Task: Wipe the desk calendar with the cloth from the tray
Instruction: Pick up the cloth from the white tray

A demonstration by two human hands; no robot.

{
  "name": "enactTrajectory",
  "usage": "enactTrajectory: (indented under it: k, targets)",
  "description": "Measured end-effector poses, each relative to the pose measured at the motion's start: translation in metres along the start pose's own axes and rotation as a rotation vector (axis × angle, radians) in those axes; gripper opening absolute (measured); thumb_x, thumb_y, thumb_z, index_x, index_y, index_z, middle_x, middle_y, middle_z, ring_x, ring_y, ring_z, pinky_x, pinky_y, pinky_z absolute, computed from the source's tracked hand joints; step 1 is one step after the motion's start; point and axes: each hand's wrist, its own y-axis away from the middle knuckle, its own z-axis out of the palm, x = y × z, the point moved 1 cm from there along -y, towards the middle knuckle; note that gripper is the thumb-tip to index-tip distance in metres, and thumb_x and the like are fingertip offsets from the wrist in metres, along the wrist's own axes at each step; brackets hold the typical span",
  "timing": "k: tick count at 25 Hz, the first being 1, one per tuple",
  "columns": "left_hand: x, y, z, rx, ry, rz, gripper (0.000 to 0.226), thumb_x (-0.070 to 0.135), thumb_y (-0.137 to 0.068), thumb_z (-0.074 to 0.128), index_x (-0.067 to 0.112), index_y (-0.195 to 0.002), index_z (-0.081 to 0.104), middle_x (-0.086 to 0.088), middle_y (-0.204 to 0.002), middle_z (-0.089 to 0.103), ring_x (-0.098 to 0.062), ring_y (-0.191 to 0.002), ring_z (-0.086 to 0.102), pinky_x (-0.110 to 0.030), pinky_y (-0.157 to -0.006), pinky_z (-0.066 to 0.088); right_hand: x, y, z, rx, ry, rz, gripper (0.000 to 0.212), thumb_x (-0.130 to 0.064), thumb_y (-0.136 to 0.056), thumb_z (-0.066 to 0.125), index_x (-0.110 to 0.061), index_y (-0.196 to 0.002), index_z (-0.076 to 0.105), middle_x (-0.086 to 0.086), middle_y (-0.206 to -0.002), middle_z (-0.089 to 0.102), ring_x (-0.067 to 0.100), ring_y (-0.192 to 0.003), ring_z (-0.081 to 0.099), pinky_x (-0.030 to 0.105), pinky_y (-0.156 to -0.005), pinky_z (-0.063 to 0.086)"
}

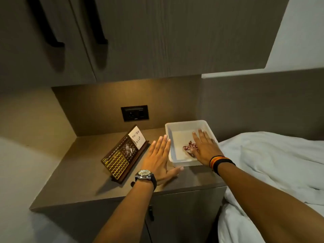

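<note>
The fingers (197, 137) of the right hand (204, 147) are spread flat inside the white tray (185, 124), laid over the red-patterned cloth (188, 146), which is not gripped. The left hand (158, 156) is held open with straight fingers, between the tray and the desk calendar (121, 159). The calendar is propped tilted on the bench (78, 176), a "To Do List" note (137, 139) clipped to it.

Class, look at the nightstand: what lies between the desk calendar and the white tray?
In the head view, the open left hand lies flat between the desk calendar and the white tray.
</note>
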Motion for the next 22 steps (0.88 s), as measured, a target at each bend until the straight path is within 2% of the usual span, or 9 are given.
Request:
enactTrajectory:
  k: [6,10,13,17,19,22]
  targets:
    - [-0.002,-0.034,0.041,-0.151,-0.039,-0.027,0.127,0.096,-0.076,0.029,0.014,-0.16,-0.02,-0.007,-0.17,-0.025,-0.025,-0.157,-0.024,-0.047,-0.129,-0.007,0.007,-0.059,0.04,-0.367,-0.012,0.059,0.081,-0.044,-0.104,0.043,-0.021,-0.165,-0.003,0.003,-0.175,-0.008,0.029,-0.162,-0.006,0.056,-0.127,0.009]
    - [-0.007,-0.046,0.052,-0.169,-0.003,-0.019,0.128,0.097,-0.075,0.03,0.016,-0.16,-0.02,-0.006,-0.17,-0.024,-0.024,-0.157,-0.023,-0.046,-0.129,-0.008,0.009,-0.078,0.05,-0.489,0.031,0.029,0.085,-0.036,-0.101,0.053,-0.022,-0.166,0.0,0.007,-0.175,-0.006,0.034,-0.161,-0.001,0.053,-0.127,0.009]
    - [-0.003,-0.05,0.056,-0.207,0.007,-0.02,0.126,0.095,-0.076,0.032,0.016,-0.161,-0.018,-0.005,-0.171,-0.023,-0.024,-0.158,-0.021,-0.047,-0.129,-0.008,0.008,-0.084,0.055,-0.431,0.068,-0.001,0.07,-0.023,-0.102,0.05,-0.019,-0.164,0.018,0.012,-0.17,0.02,0.038,-0.156,0.02,0.049,-0.127,0.02]
    - [-0.004,-0.05,0.056,-0.232,0.039,-0.03,0.124,0.091,-0.079,0.037,0.016,-0.162,-0.016,-0.005,-0.171,-0.021,-0.024,-0.159,-0.019,-0.047,-0.129,-0.008,0.006,-0.084,0.058,-0.293,0.09,-0.006,0.045,-0.019,-0.104,0.044,-0.017,-0.149,0.047,0.014,-0.147,0.054,0.036,-0.135,0.05,0.047,-0.115,0.042]
    - [-0.009,-0.049,0.047,-0.221,0.027,0.005,0.125,0.092,-0.079,0.037,0.015,-0.162,-0.016,-0.005,-0.171,-0.021,-0.024,-0.159,-0.019,-0.047,-0.129,-0.008,0.006,-0.083,0.055,-0.235,0.116,0.004,0.036,-0.023,-0.104,0.047,-0.017,-0.138,0.055,0.014,-0.135,0.061,0.036,-0.123,0.059,0.047,-0.105,0.05]
    - [-0.036,-0.044,0.02,-0.163,-0.016,0.055,0.126,0.095,-0.077,0.034,0.014,-0.163,-0.012,-0.006,-0.172,-0.018,-0.023,-0.158,-0.018,-0.044,-0.129,-0.009,-0.006,-0.075,0.043,-0.111,0.078,0.025,0.033,-0.023,-0.103,0.051,-0.018,-0.134,0.059,0.012,-0.13,0.064,0.035,-0.117,0.062,0.047,-0.099,0.055]
